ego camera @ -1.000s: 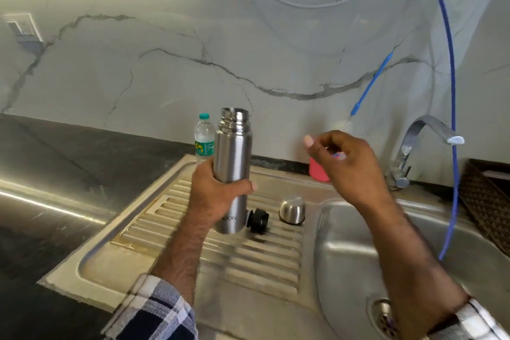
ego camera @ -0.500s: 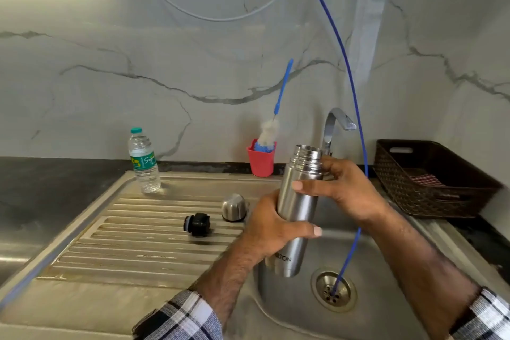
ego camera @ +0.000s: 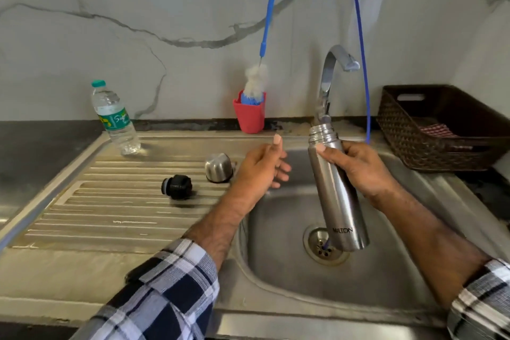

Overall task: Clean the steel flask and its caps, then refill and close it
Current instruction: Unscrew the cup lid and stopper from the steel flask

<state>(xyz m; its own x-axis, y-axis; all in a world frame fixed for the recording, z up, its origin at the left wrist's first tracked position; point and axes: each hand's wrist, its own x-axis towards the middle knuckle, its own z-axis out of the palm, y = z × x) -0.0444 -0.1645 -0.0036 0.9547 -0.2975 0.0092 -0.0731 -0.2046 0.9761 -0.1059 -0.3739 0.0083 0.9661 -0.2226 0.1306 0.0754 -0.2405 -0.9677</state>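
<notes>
Right hand [ego camera: 361,171] grips the steel flask [ego camera: 338,193] around its upper body, thumb across the front just under the threaded neck, fingers wrapped behind. Left hand [ego camera: 262,168] holds nothing: fingers loosely spread, thumb up, palm facing the flask, a clear gap between them.

Head view. Flask is uncapped and hangs over the sink basin [ego camera: 289,265], not touching it. Long axis near vertical, tilted: open mouth up and a little left, toward the base of the tap [ego camera: 331,77]; bottom end down and right, in front of the drain [ego camera: 321,246]. The mouth appears to sit just before the tap's stem, though contact cannot be judged from this angle. Printed lettering reads near the bottom end.

On the ribbed drainboard [ego camera: 110,210], left of the basin: black inner cap [ego camera: 177,187] lying on its side, and the steel outer cap [ego camera: 218,167] standing dome up just beyond it, near the left hand. Plastic water bottle [ego camera: 114,119] stands at the drainboard's back left, leaning slightly.

At the wall: red cup [ego camera: 249,116] with a bottle brush [ego camera: 262,50] in it, blue handle up. A blue hose [ego camera: 361,50] drops from above behind the flask. Brown woven basket [ego camera: 441,130] on the counter, far right. Checked sleeves [ego camera: 165,298] on both forearms.
</notes>
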